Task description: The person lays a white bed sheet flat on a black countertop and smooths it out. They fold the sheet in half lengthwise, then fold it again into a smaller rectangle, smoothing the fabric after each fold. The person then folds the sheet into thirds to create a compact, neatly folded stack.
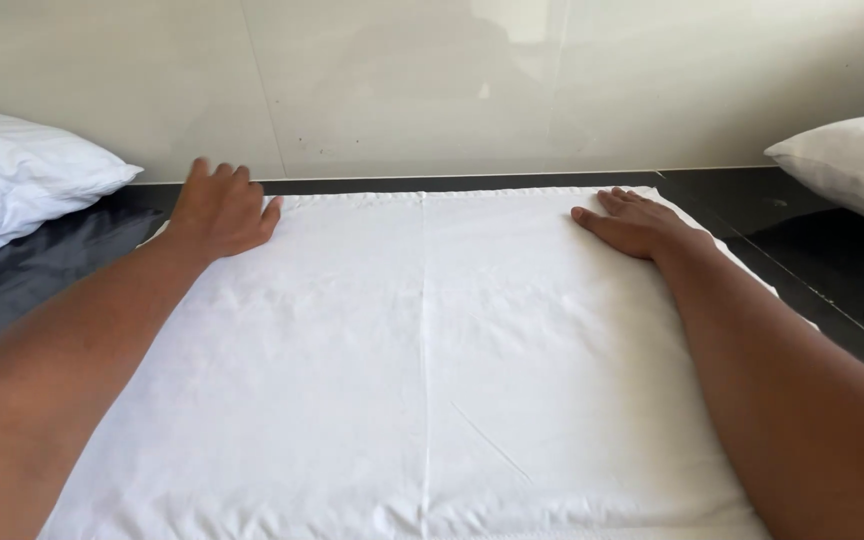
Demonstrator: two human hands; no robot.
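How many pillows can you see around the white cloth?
2. One pillow lies at the far left, another pillow at the far right, each cut off by the frame; more may lie out of view.

white cloth [422,380] | folded flat, smoothed, centre crease running front to back | spread on dark worktop [822,260], far edge near wall

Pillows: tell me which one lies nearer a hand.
The pillow on the left. Its corner reaches close to the left hand at the white cloth's far corner; the right pillow sits farther from the right hand.
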